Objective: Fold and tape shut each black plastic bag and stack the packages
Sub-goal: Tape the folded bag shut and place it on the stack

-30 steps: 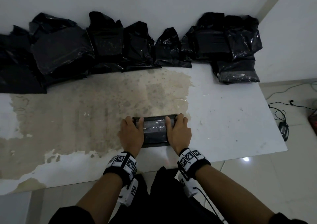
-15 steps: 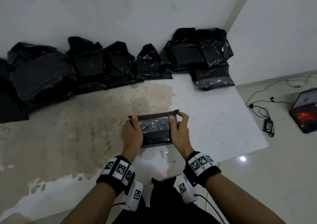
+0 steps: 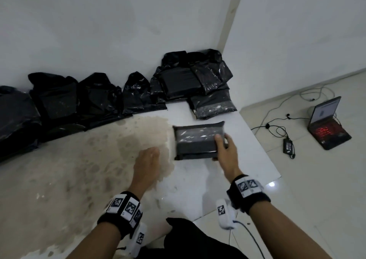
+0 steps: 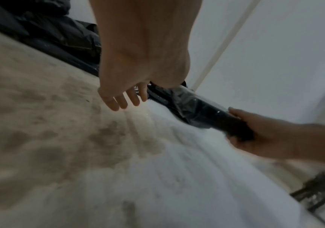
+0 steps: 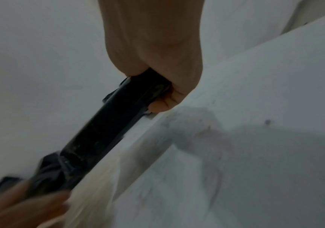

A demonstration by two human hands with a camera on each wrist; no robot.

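Observation:
A folded, taped black package hangs just above the white table, right of centre. My right hand grips its right end, thumb on top and fingers under it; the right wrist view shows the package clamped in that grip. My left hand hovers free to the package's left, fingers straight and empty, as the left wrist view shows. A stack of taped packages sits in the far right corner of the table. Loose black bags line the wall on the left.
The table's left half is stained brown. Its right edge drops to a tiled floor where a laptop, a charger brick and cables lie. White walls close the back and the right corner.
Both hands held the package before; now the left hand has let go and the right hand carries the package up and to the right, toward the stack. My view has swung right.

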